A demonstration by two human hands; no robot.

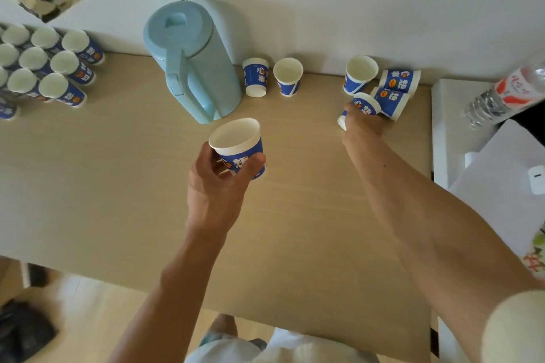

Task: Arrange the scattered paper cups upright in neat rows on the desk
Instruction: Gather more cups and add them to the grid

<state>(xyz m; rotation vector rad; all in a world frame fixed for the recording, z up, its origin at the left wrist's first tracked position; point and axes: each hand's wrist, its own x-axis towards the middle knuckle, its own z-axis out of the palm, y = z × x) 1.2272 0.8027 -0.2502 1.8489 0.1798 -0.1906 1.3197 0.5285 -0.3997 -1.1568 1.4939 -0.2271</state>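
My left hand [219,183] holds a blue-and-white paper cup [238,146] upright above the middle of the wooden desk [118,186]. My right hand [361,124] is closed around another cup [365,104] lying on its side at the back right. Beside it, two cups [395,94] lie tipped over and one cup [359,74] stands upright. By the wall an upside-down cup [256,76] and an upright cup [288,76] stand next to each other. At the far left, several cups [44,65] stand upright in rows.
A pale blue jug [191,59] with a handle stands at the back centre, left of the loose cups. A plastic water bottle [507,94] lies on a white surface [451,127] at the right. The desk's front edge runs across the lower frame.
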